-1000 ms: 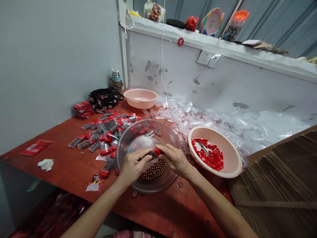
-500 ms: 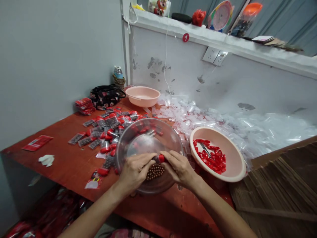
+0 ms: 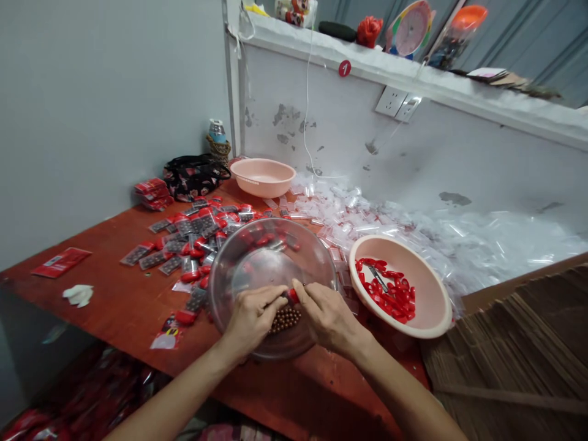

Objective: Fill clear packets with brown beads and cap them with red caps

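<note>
Clear plastic bowl point(image 3: 275, 222) sits near the front edge of the red-painted wooden table point(image 3: 114, 294), right under my view, with a small heap of copper-brown beads point(image 3: 285, 320) in its bottom. My left hand point(image 3: 255, 321) and right hand point(image 3: 328, 315) meet over the bowl. The right thumb and forefinger are closed on a red plastic piece point(image 3: 293, 296), held just above the beads. The left fingers point(image 3: 271, 298) curl in right beside that piece; from here I cannot tell whether they grip it or only touch it.

Just right of the bowl, a pink plastic basin point(image 3: 413, 327) sits tilted on a spread of small clear plastic bags point(image 3: 390, 223). It holds a pile of red plastic pieces point(image 3: 390, 291) with a small metal tool point(image 3: 377, 277) among them. Left of the bowl, I see a scatter of small packets point(image 3: 184, 245) with dark strips and red parts inside. At the far end of the table are a second pink basin point(image 3: 263, 177) and a black floral bag point(image 3: 195, 177), both near the wall.
</note>
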`<state>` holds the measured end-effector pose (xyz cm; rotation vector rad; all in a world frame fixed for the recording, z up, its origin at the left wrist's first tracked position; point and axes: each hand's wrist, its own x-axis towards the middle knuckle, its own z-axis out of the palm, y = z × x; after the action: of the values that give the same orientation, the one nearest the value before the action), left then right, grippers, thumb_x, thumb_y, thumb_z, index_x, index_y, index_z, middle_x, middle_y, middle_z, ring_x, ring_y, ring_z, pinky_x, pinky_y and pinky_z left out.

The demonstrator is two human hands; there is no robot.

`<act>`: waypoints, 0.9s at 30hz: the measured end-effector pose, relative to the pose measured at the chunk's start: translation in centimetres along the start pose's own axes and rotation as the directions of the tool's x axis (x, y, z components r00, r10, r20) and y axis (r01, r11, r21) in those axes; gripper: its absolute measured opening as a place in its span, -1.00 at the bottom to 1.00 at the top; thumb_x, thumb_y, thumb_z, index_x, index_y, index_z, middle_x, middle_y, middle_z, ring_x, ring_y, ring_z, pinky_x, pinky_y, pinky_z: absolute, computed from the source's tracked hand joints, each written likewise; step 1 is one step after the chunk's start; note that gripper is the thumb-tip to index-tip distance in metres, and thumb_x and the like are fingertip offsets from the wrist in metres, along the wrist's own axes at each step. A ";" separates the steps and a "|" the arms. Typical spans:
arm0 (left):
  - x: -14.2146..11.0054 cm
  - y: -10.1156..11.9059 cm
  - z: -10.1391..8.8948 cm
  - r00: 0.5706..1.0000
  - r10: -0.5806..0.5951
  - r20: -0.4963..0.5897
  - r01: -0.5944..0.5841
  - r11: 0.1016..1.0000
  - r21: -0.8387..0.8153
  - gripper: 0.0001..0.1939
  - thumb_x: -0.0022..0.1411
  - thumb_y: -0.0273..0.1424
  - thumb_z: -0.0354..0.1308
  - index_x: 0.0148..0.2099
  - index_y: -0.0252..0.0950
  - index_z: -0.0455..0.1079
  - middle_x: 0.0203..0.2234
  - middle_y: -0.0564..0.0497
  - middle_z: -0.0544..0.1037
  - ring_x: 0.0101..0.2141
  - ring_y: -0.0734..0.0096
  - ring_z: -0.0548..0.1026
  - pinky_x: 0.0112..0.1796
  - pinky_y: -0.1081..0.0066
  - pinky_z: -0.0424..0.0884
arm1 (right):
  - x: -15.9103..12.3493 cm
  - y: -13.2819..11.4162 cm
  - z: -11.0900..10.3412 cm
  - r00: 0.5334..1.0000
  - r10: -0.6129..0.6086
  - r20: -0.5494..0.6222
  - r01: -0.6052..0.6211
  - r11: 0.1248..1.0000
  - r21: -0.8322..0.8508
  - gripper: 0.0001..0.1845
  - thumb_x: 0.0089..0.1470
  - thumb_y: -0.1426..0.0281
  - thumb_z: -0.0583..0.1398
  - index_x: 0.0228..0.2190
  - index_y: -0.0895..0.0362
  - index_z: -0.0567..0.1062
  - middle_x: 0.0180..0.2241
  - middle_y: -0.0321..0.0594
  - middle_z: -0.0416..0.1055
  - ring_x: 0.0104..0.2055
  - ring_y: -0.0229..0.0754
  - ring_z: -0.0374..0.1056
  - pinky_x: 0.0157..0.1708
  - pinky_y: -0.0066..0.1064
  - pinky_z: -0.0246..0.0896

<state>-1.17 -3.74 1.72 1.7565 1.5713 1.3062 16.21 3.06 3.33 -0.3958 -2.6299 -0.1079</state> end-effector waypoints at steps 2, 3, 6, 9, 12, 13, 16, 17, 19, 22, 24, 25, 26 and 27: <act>0.0 0.1 0.4 0.999 -0.043 -0.008 0.043 0.999 -0.017 -0.77 0.17 -0.43 0.03 -0.18 -0.27 0.48 -0.27 -0.03 0.57 -0.28 0.35 0.52 -0.25 0.46 0.39 | 0.2 0.5 0.1 1.000 -0.001 -0.002 0.001 1.000 0.031 -0.54 0.12 0.50 -0.04 0.08 0.29 0.07 -0.42 -0.11 0.32 -0.43 -0.20 0.21 -0.51 -0.41 0.17; 0.1 0.1 0.5 0.998 -0.069 -0.006 0.069 0.997 -0.033 -0.77 0.17 -0.43 0.03 -0.18 -0.26 0.48 -0.27 -0.02 0.57 -0.28 0.35 0.52 -0.25 0.46 0.39 | 0.4 0.8 0.1 1.000 0.003 0.004 -0.004 0.998 0.064 -0.56 0.13 0.48 -0.03 0.06 0.28 0.10 -0.43 -0.13 0.31 -0.45 -0.22 0.20 -0.52 -0.43 0.15; 0.5 0.5 0.6 0.991 -0.133 0.007 0.133 0.986 -0.101 -0.75 0.16 -0.44 0.03 -0.14 -0.25 0.47 -0.25 0.01 0.57 -0.27 0.36 0.51 -0.23 0.45 0.38 | 1.0 1.7 -0.5 0.997 0.051 0.054 -0.060 0.983 0.173 -0.61 0.14 0.42 0.00 0.01 0.24 0.20 -0.43 -0.17 0.31 -0.45 -0.26 0.21 -0.51 -0.48 0.14; 1.0 0.9 0.2 0.988 -0.156 0.015 0.157 0.976 -0.152 -0.73 0.16 -0.43 0.03 -0.12 -0.24 0.46 -0.24 0.03 0.57 -0.27 0.36 0.50 -0.23 0.45 0.39 | 1.8 1.9 -1.5 0.987 0.099 0.123 -0.126 0.964 0.235 -0.65 0.15 0.40 0.01 -0.02 0.19 0.26 -0.41 -0.19 0.31 -0.43 -0.28 0.24 -0.46 -0.49 0.16; 1.2 1.1 -0.4 0.985 -0.171 -0.018 0.166 0.971 -0.171 -0.75 0.13 -0.41 0.06 -0.15 -0.25 0.48 -0.27 0.02 0.57 -0.26 0.34 0.50 -0.21 0.43 0.40 | 2.1 1.5 -2.1 0.983 0.122 0.138 -0.152 0.962 0.229 -0.63 0.16 0.39 -0.01 0.01 0.19 0.22 -0.36 -0.16 0.32 -0.41 -0.27 0.26 -0.45 -0.49 0.20; 1.2 1.2 -0.6 0.984 -0.175 -0.023 0.168 0.968 -0.184 -0.75 0.13 -0.40 0.07 -0.16 -0.25 0.48 -0.27 0.02 0.57 -0.26 0.33 0.50 -0.21 0.42 0.40 | 2.2 1.3 -2.1 0.983 0.129 0.128 -0.155 0.965 0.212 -0.60 0.16 0.39 -0.02 0.04 0.19 0.19 -0.34 -0.14 0.32 -0.41 -0.27 0.26 -0.46 -0.49 0.21; 1.1 1.1 -0.9 0.978 -0.209 -0.003 0.200 0.941 -0.273 -0.73 0.12 -0.37 0.07 -0.13 -0.27 0.47 -0.29 0.00 0.58 -0.30 0.32 0.52 -0.26 0.42 0.43 | 2.1 1.0 -1.7 0.987 0.132 0.087 -0.146 0.972 0.184 -0.53 0.17 0.41 -0.03 0.11 0.16 0.07 -0.27 -0.10 0.33 -0.36 -0.24 0.30 -0.44 -0.45 0.26; 1.1 1.1 -0.9 0.973 -0.231 0.003 0.221 0.925 -0.309 -0.72 0.12 -0.37 0.07 -0.13 -0.27 0.47 -0.31 0.00 0.58 -0.32 0.32 0.52 -0.28 0.41 0.44 | 2.0 0.9 -1.4 0.990 0.119 0.072 -0.131 0.973 0.190 -0.52 0.17 0.42 -0.03 0.12 0.14 0.05 -0.23 -0.08 0.33 -0.31 -0.22 0.31 -0.40 -0.44 0.29; 0.9 1.0 -0.5 0.959 -0.284 -0.010 0.260 0.891 -0.371 -0.71 0.10 -0.36 0.09 -0.13 -0.29 0.47 -0.33 -0.01 0.58 -0.33 0.29 0.52 -0.29 0.39 0.45 | 2.0 0.8 -0.8 0.997 0.070 0.030 -0.075 0.979 0.192 -0.48 0.16 0.46 -0.04 0.14 0.14 -0.01 -0.13 -0.04 0.31 -0.18 -0.18 0.30 -0.31 -0.39 0.32; 0.6 0.9 0.6 0.939 -0.339 -0.058 0.279 0.849 -0.449 -0.70 0.09 -0.36 0.10 -0.12 -0.32 0.46 -0.28 -0.04 0.57 -0.27 0.25 0.51 -0.22 0.34 0.42 | 2.2 0.4 0.0 0.999 -0.019 -0.041 0.024 0.992 0.124 -0.44 0.12 0.56 -0.06 0.16 0.23 -0.05 -0.06 0.06 0.28 -0.04 -0.11 0.25 -0.21 -0.31 0.31; 0.6 0.8 1.2 0.936 -0.346 -0.062 0.268 0.816 -0.512 -0.67 0.11 -0.36 0.08 -0.08 -0.34 0.43 -0.22 -0.06 0.55 -0.22 0.24 0.49 -0.16 0.30 0.40 | 2.5 0.2 0.2 0.998 -0.038 -0.054 0.041 0.997 0.067 -0.43 0.10 0.60 -0.07 0.15 0.28 -0.03 -0.05 0.11 0.27 -0.01 -0.07 0.24 -0.17 -0.26 0.30; 0.6 0.9 1.4 0.938 -0.341 -0.058 0.257 0.799 -0.543 -0.65 0.12 -0.35 0.07 -0.05 -0.35 0.40 -0.19 -0.08 0.53 -0.19 0.23 0.48 -0.13 0.28 0.38 | 2.8 0.1 0.2 0.998 -0.034 -0.045 0.036 0.998 0.051 -0.43 0.09 0.60 -0.07 0.15 0.29 -0.01 -0.03 0.12 0.27 0.00 -0.05 0.23 -0.15 -0.23 0.29; 0.7 0.9 1.5 0.942 -0.333 -0.052 0.245 0.785 -0.569 -0.62 0.12 -0.35 0.07 -0.01 -0.36 0.37 -0.15 -0.09 0.51 -0.16 0.22 0.46 -0.10 0.26 0.37 | 3.1 0.1 0.1 0.999 -0.019 -0.030 0.021 0.998 0.051 -0.44 0.09 0.60 -0.06 0.14 0.28 0.01 -0.01 0.12 0.26 0.01 -0.04 0.23 -0.13 -0.20 0.28; 0.7 0.9 1.5 0.946 -0.321 -0.046 0.235 0.774 -0.587 -0.59 0.13 -0.34 0.06 0.03 -0.36 0.33 -0.12 -0.10 0.49 -0.12 0.22 0.44 -0.09 0.25 0.35 | 3.3 0.1 -0.2 1.000 0.005 -0.015 -0.004 0.997 0.075 -0.44 0.09 0.58 -0.05 0.14 0.26 0.03 0.01 0.11 0.24 0.02 -0.03 0.22 -0.11 -0.17 0.26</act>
<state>0.52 -2.91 2.02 1.0286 1.2521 1.5680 13.49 3.99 5.04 -0.3741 -2.6089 -0.0102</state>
